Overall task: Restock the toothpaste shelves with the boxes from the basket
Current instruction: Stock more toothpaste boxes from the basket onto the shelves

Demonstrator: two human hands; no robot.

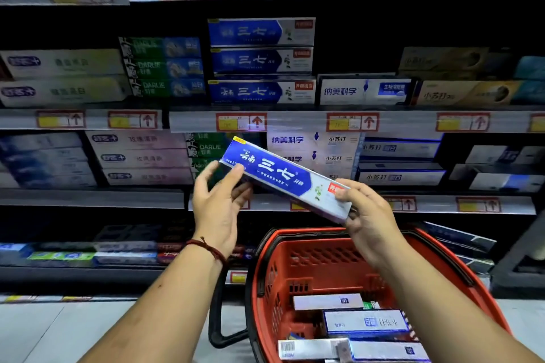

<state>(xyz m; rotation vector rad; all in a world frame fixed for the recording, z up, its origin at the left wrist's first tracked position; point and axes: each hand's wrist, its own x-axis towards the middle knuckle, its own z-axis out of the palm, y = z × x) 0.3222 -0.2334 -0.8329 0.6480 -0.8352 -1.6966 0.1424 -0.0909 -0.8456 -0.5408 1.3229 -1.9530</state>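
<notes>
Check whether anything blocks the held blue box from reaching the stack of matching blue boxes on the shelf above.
Nothing visible does. The blue box, held by the left hand and right hand, has open air up to the matching stack, with dark free space above it.

Toothpaste box (283, 178) before the shelves (295, 122), above basket (265, 268) of boxes (364, 323).

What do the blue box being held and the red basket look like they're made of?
The blue box looks like thin printed cardboard with a glossy finish: sharp folded edges, and light glints off its face. The red basket looks like moulded plastic, slightly shiny, with a regular grid of holes in its walls and a black rim, possibly plastic too.
</notes>
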